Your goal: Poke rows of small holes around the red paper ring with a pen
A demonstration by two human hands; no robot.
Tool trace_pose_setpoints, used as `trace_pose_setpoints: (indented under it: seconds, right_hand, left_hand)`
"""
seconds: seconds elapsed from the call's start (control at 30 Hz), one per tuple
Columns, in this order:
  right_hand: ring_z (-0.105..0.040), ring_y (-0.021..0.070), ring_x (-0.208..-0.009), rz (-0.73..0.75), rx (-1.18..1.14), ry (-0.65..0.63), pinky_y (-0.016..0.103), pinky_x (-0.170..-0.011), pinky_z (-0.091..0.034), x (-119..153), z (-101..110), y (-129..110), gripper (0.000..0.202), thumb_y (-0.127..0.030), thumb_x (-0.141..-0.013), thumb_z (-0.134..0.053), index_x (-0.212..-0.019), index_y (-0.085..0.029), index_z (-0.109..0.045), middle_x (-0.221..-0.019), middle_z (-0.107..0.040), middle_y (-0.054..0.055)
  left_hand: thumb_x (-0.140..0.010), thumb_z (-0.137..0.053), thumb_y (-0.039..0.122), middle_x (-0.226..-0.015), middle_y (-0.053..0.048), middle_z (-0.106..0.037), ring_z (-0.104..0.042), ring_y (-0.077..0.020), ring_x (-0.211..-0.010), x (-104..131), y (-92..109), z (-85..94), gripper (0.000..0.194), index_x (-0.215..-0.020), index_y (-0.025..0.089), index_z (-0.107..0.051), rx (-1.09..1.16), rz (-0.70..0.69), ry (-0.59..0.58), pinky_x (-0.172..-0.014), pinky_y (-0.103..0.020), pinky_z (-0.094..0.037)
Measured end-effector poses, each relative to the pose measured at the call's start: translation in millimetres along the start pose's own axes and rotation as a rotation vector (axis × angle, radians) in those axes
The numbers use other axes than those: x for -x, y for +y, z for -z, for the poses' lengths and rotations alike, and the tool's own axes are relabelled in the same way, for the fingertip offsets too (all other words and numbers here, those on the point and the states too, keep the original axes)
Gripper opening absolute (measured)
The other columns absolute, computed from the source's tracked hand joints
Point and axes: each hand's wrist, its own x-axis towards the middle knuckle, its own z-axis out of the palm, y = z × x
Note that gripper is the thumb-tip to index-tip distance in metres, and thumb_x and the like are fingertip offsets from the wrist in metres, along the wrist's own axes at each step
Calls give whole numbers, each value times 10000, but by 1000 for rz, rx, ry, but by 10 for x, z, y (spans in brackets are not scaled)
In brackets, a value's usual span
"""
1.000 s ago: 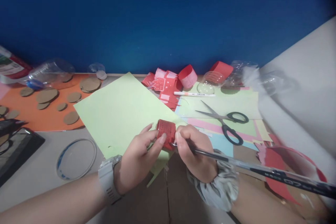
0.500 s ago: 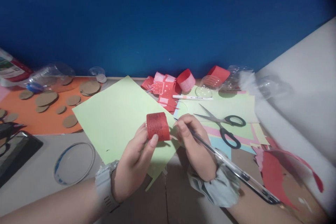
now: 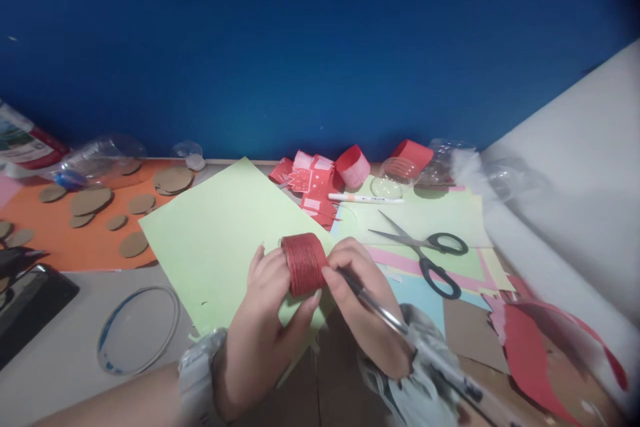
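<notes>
A short red ring [image 3: 304, 264], marked with close dark lines around it, is held above a pale green sheet [image 3: 220, 227]. My left hand [image 3: 265, 320] supports the ring from its left side, fingers at its open end and thumb just below. Whether those fingers go inside the ring is hidden. In my right hand [image 3: 370, 300] a pen [image 3: 385, 313] with a clear and silver barrel slants back over the wrist. The thumb and fingertips of that hand touch the ring's right edge; the pen's tip cannot be made out.
Open scissors [image 3: 425, 247] lie on coloured sheets at right, near a white marker [image 3: 365, 199]. Red paper pieces [image 3: 315, 180] sit behind. Cardboard discs [image 3: 90, 201] rest on an orange sheet at left, with a clear plastic hoop [image 3: 140, 330] nearer. A blue wall [image 3: 320, 47] rises behind.
My right hand has moved left and in against the red ring, from which it was slightly apart. My left thumb has come off the ring's front and dropped below it.
</notes>
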Motion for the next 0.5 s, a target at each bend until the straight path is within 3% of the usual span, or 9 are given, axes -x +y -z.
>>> trace_pose_setpoints:
  seconds: [0.13, 0.27, 0.37, 0.5]
  right_hand:
    - [-560, 172, -685, 124, 101, -14, 294, -613, -478, 54, -6, 0, 196, -225, -943, -614, -748, -239, -594, -760, -547, 4]
    - [-552, 172, -673, 185, 129, 10, 295, -589, -480, 67, 1, 11, 241, -290, -975, -612, -740, -237, -607, -752, -537, 8]
    - [-552, 156, -663, 195, 145, 23, 277, -583, -474, 54, -4, -7, 195, -210, -955, -621, -762, -242, -616, -761, -531, -2]
    - [-568, 157, -667, 159, 129, 16, 277, -590, -475, 37, -12, -21, 169, -163, -917, -632, -771, -246, -615, -772, -544, -3]
  left_hand:
    - [-923, -611, 139, -1301, -63, -685, -588, -260, -1280, 47, 35, 34, 344, -1235, 274, -555, -26, 2, 52, -1253, -484, -119]
    - [-956, -582, 170, -1177, -8, -732, -646, -222, -1182, 62, 20, 72, 179, -1089, 288, -609, 107, 36, 110, -1250, -424, -158]
    - [-965, -584, 188, -1011, 17, -762, -692, -201, -1029, 36, -24, 61, 92, -957, 267, -629, 173, 107, 192, -1210, -401, -263]
    - [-962, -614, 248, -896, -14, -764, -678, -223, -943, -9, -72, 15, 170, -795, 242, -645, 194, 218, 227, -1001, -371, -457]
